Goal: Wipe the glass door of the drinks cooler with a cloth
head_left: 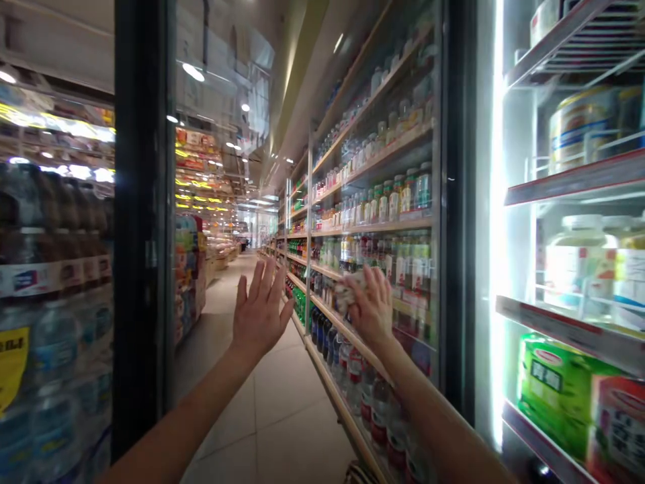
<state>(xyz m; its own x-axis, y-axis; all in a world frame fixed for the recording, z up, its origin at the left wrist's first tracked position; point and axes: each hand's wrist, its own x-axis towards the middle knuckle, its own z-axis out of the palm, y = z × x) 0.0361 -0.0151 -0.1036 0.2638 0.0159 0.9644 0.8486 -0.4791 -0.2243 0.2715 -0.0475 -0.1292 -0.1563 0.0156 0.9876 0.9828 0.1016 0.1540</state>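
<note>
My left hand (259,309) is held up against the glass door (222,87), or just in front of it, with its fingers stretched and slightly apart. It holds nothing. To its right, my right hand (373,309) presses a crumpled, pale cloth (347,293) toward the same pane. Only the cloth's left part shows; the fingers cover the rest, and motion smears them a little. Dark frame bars (144,222) border the glass on both sides. Through or in the pane, shelves of bottles (373,202) appear; I cannot tell reflection from see-through everywhere.
At right is a lit cooler with wire shelves (574,181), white-capped jars (579,262) and a green carton (559,390). Stacked bottles (55,336) with a yellow tag (13,363) stand at left. A tiled floor (272,390) runs down the aisle. A striped item (360,472) shows at the bottom edge.
</note>
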